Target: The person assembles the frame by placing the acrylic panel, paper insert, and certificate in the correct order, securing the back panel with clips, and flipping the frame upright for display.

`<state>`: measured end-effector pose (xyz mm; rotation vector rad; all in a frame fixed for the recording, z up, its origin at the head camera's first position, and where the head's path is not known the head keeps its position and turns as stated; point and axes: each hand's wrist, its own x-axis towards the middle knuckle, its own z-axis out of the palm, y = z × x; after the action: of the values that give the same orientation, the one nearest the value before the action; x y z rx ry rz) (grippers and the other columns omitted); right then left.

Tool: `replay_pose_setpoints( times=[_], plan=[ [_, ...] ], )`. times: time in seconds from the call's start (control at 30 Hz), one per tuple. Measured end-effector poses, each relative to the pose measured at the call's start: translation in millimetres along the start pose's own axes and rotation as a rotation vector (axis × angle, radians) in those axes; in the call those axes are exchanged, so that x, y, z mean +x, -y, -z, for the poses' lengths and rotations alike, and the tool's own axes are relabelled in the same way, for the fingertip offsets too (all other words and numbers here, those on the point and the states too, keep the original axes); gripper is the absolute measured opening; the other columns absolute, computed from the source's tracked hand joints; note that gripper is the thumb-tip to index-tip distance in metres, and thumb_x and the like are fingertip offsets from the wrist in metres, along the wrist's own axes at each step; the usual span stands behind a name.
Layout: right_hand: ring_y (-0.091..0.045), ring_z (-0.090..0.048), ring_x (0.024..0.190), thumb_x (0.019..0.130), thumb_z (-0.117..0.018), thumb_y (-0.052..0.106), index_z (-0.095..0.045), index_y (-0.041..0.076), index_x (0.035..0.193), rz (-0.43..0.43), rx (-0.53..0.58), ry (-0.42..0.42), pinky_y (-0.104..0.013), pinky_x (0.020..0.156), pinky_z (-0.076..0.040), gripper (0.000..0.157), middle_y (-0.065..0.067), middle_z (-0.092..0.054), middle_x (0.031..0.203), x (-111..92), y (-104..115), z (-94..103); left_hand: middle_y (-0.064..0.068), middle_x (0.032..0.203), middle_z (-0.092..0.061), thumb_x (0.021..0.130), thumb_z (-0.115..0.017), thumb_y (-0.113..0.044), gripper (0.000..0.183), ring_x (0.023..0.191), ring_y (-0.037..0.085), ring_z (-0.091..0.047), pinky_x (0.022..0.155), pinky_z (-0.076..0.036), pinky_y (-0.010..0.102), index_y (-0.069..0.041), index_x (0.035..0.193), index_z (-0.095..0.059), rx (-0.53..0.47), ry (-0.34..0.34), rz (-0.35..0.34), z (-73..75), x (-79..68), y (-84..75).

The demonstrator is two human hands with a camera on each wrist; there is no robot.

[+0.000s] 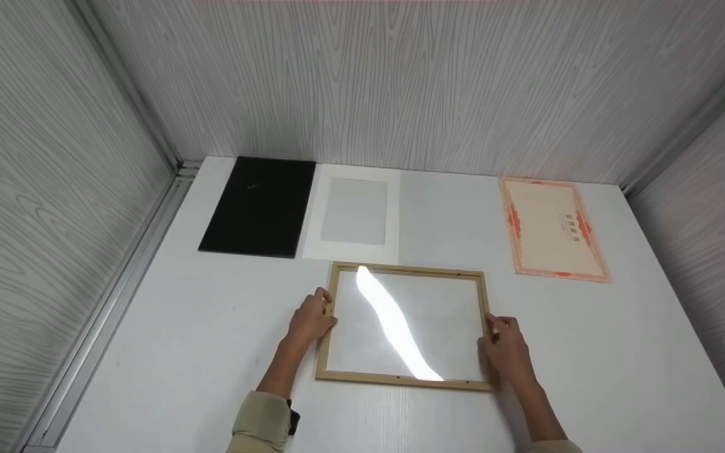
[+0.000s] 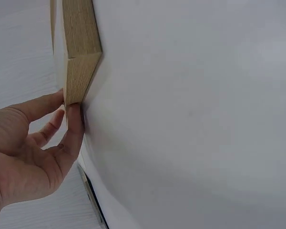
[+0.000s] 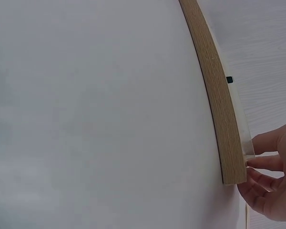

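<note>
A light wooden picture frame (image 1: pixel 362 377) lies near the middle of the table, a clear sheet (image 1: pixel 444 314) spanning its inside with a bright streak of glare. My left hand (image 1: pixel 311 319) grips its left side bar, thumb on the inner side; the left wrist view shows those fingers (image 2: pixel 74 129) pinching the bar past a corner. At the opposite side bar, my right hand (image 1: pixel 508 349) holds the frame, thumb over the edge. Along the wooden bar (image 3: pixel 219 95) in the right wrist view, a thin see-through edge (image 3: pixel 248 143) stands out beside the right fingers.
Behind the frame lie a black panel (image 1: pixel 262 207) and a white mat (image 1: pixel 313 233) with a grey-white rectangle in its middle. A certificate sheet (image 1: pixel 545 233) with an orange-red border rests at the back right. Wood-grain walls (image 1: pixel 362 82) enclose the white table (image 1: pixel 167 352).
</note>
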<state>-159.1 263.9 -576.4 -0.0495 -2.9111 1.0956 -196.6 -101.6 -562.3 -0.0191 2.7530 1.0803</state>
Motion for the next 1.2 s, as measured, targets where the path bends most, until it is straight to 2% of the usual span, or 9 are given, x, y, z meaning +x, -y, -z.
replay_pose_setpoints(
  times=[0.07,0.17,0.27,0.5,0.67,0.8,0.97,1.1,1.2],
  plan=[
    [-0.030,-0.055,0.092,0.080,-0.066,0.002,-0.049,-0.007,0.126,0.013,-0.013,0.032,-0.039,0.067,-0.048,0.050,-0.024,-0.044,0.119,-1.2,0.1,1.8,0.018,0.109,-0.047,0.079,-0.070,-0.008,0.049,0.095,0.031,-0.051,0.071,-0.047,0.039,-0.001,0.121,-0.046,0.063,0.022,-0.013,-3.6,-7.6,-5.0],
    [-0.030,-0.053,0.096,0.079,-0.070,0.005,-0.050,-0.004,0.127,0.035,-0.070,0.069,-0.042,0.073,-0.047,0.053,-0.023,-0.043,0.122,-3.6,0.3,3.8,0.027,0.132,-0.031,0.077,-0.073,-0.011,0.069,0.118,0.039,-0.037,0.084,-0.044,0.044,0.005,0.134,-0.037,0.159,0.070,-0.073,-10.0,-21.7,-12.3],
    [-0.032,-0.050,0.100,0.079,-0.071,0.009,-0.051,-0.002,0.127,0.073,-0.136,0.080,-0.045,0.078,-0.046,0.054,-0.023,-0.043,0.124,-6.9,0.1,4.9,0.029,0.142,-0.016,0.075,-0.075,-0.013,0.078,0.127,0.044,-0.022,0.091,-0.038,0.050,0.007,0.137,-0.032,0.225,0.104,-0.151,-15.8,-36.5,-16.1],
    [-0.040,-0.038,0.117,0.075,-0.076,0.030,-0.043,0.003,0.135,0.151,-0.184,0.192,-0.053,0.083,-0.042,0.074,-0.024,-0.033,0.137,-21.1,-0.3,9.9,0.024,0.145,-0.022,0.079,-0.070,-0.033,0.071,0.130,0.049,-0.013,0.096,-0.029,0.057,0.000,0.136,-0.042,0.410,0.147,-0.354,-23.6,-66.9,-17.4],
    [-0.043,-0.032,0.122,0.068,-0.073,0.053,-0.040,0.005,0.138,0.159,-0.196,0.279,-0.056,0.089,-0.037,0.091,-0.027,-0.022,0.143,-27.2,-1.9,12.2,0.026,0.144,-0.022,0.078,-0.069,-0.041,0.079,0.131,0.047,-0.010,0.100,-0.021,0.058,0.001,0.137,-0.039,0.368,0.184,-0.375,-26.3,-75.7,-13.9],
    [-0.044,-0.030,0.123,0.067,-0.071,0.058,-0.041,0.004,0.137,0.152,-0.193,0.273,-0.058,0.091,-0.033,0.093,-0.028,-0.021,0.144,-27.8,-1.8,11.0,0.027,0.144,-0.021,0.076,-0.071,-0.040,0.081,0.131,0.047,-0.010,0.101,-0.020,0.057,0.001,0.138,-0.038,0.372,0.169,-0.384,-27.1,-75.9,-13.0],
    [-0.043,-0.034,0.121,0.068,-0.076,0.048,-0.049,0.003,0.131,0.249,-0.222,0.185,-0.057,0.090,-0.035,0.082,-0.025,-0.028,0.141,-29.3,1.2,7.7,0.020,0.144,-0.029,0.077,-0.072,-0.036,0.070,0.131,0.044,-0.016,0.101,-0.017,0.058,-0.006,0.135,-0.046,0.451,0.171,-0.457,-29.2,-72.9,-19.2],
    [-0.028,-0.047,0.109,0.067,-0.080,0.035,-0.066,0.010,0.107,0.417,-0.221,0.123,-0.048,0.086,-0.040,0.049,-0.008,-0.053,0.119,-33.9,3.2,6.2,0.010,0.139,-0.041,0.082,-0.068,-0.027,0.049,0.130,0.035,-0.028,0.102,-0.022,0.053,-0.011,0.127,-0.056,0.401,0.215,-0.575,-34.9,-71.4,-24.6],
    [-0.016,-0.050,0.096,0.068,-0.081,0.031,-0.069,0.019,0.091,0.509,-0.199,0.168,-0.041,0.079,-0.042,0.028,0.008,-0.056,0.099,-38.6,3.6,6.0,0.008,0.136,-0.045,0.083,-0.066,-0.024,0.040,0.128,0.032,-0.034,0.101,-0.025,0.052,-0.013,0.121,-0.061,0.341,0.226,-0.603,-39.5,-71.7,-23.8]
  ],
)
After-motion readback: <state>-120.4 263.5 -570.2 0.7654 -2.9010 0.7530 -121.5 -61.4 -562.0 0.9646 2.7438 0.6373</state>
